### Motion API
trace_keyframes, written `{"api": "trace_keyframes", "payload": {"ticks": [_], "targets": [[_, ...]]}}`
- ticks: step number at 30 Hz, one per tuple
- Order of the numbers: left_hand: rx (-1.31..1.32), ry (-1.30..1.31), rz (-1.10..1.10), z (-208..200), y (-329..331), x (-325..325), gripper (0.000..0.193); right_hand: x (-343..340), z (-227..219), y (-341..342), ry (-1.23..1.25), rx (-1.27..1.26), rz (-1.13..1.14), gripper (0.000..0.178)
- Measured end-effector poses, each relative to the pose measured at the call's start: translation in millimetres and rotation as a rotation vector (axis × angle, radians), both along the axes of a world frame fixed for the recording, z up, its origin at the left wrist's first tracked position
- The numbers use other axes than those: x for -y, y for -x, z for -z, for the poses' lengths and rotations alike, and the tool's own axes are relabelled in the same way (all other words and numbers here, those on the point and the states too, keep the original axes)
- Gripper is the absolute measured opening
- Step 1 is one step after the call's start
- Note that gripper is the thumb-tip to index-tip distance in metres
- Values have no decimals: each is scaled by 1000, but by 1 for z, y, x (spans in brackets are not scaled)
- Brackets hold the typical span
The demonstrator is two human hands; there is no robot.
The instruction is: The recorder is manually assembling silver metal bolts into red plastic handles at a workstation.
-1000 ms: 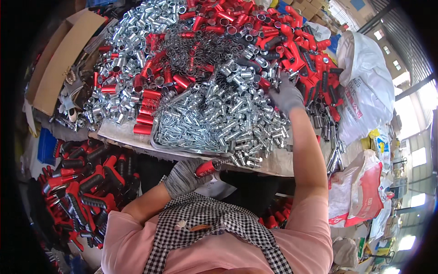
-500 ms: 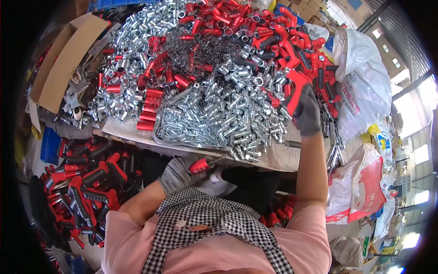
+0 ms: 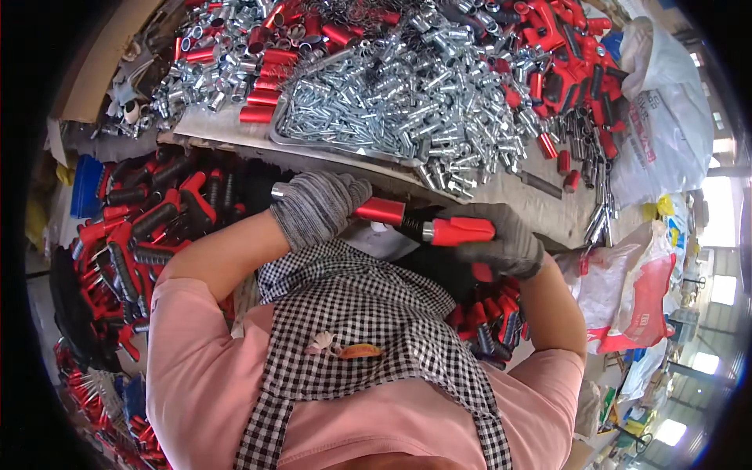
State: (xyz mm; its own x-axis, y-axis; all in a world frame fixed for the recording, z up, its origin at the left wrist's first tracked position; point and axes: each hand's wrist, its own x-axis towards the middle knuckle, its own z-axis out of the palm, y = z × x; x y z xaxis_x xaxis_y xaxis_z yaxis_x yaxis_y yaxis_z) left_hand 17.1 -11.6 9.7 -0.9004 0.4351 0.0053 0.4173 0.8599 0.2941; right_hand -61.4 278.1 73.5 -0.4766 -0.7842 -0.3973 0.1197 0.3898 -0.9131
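In front of my apron, my left hand [image 3: 319, 208] is closed around a red metal sleeve [image 3: 382, 210]; a silver end pokes out on its far side. My right hand [image 3: 505, 241] grips a red pistol-shaped handle [image 3: 464, 231] with a silver collar facing the sleeve. Between sleeve and handle shows a dark coil spring [image 3: 412, 222], roughly in line with both. Whether the spring sits inside the sleeve is hard to make out. Both hands wear grey knit gloves and are just below the table edge [image 3: 313, 162].
A metal tray [image 3: 345, 151] of silver pins, with heaps of silver fittings [image 3: 462, 94] around it, covers the table. A flat-bladed tool [image 3: 540, 185] lies near the front edge. Red-and-black handles are piled at the left [image 3: 149, 235] and below right [image 3: 493, 317]. White sacks [image 3: 666, 149] stand at right.
My right hand has brought the red handle from the heap at the far right down to the sleeve. My left hand has risen slightly. The view has tilted down toward my body.
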Motion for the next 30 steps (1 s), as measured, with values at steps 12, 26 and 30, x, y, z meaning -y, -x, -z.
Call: {"api": "trace_keyframes", "payload": {"ticks": [12, 26, 30], "targets": [[1442, -693, 285, 39, -23, -16, 22, 29, 1, -30, 375, -1567, -848, 35], [278, 261, 47, -30, -14, -14, 24, 38, 35, -49, -12, -346, -77, 45], [-644, 141, 307, -18, 5, 11, 40, 27, 66, -58, 314, 944, 342, 61]]}}
